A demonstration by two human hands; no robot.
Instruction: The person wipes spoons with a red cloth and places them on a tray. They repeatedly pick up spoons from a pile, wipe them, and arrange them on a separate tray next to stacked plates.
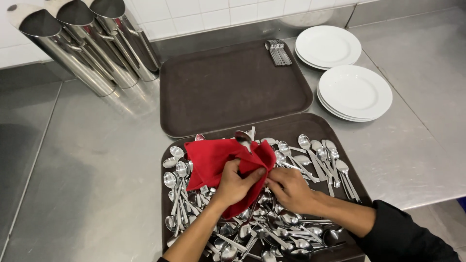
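Observation:
My left hand [234,183] grips a red cloth [213,161] wrapped around a spoon [242,136], whose bowl sticks out above the cloth. At the cloth's right edge my right hand [288,188] pinches the lower end of that spoon through the folds. Both hands hover over a brown tray [340,140] heaped with several loose spoons [276,228]. Behind it lies a second brown tray [228,87], bare except for a neat row of spoons [277,52] at its far right corner.
Two stacks of white plates [328,46] [354,92] stand to the right of the far tray. Three steel cylinders [85,46] lean against the tiled wall at the back left. The steel counter's front edge [427,199] runs at the right.

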